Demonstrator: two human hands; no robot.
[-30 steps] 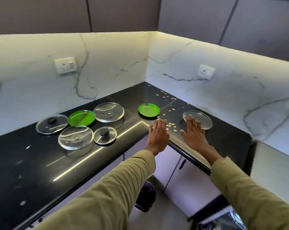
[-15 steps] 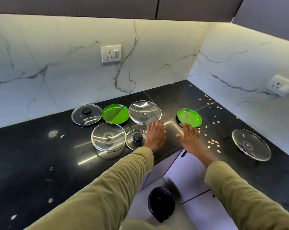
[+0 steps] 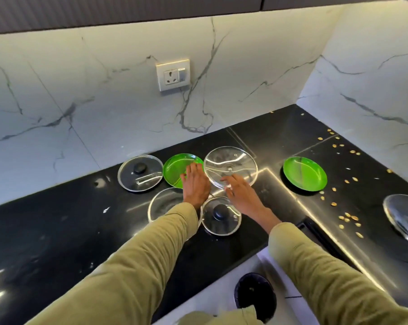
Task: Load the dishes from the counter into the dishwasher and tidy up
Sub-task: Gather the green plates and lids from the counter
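While nothing is loaded yet, six dishes sit on the table (image 3: 57,231). Left hand (image 3: 195,184), fingers straight, lies over the green plate (image 3: 174,170) at 11 o'clock; right hand (image 3: 241,194), grip loose, touches the glass lid (image 3: 231,165). Crumbs (image 3: 346,218) remain at 3 o'clock.

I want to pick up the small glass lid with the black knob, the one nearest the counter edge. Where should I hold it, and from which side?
Probably best by the black knob, from straight above. The small glass lid lies flat on the counter with the knob pointing up and uncovered. Its thin rim sits low against the surface, so fingers would get under it poorly.
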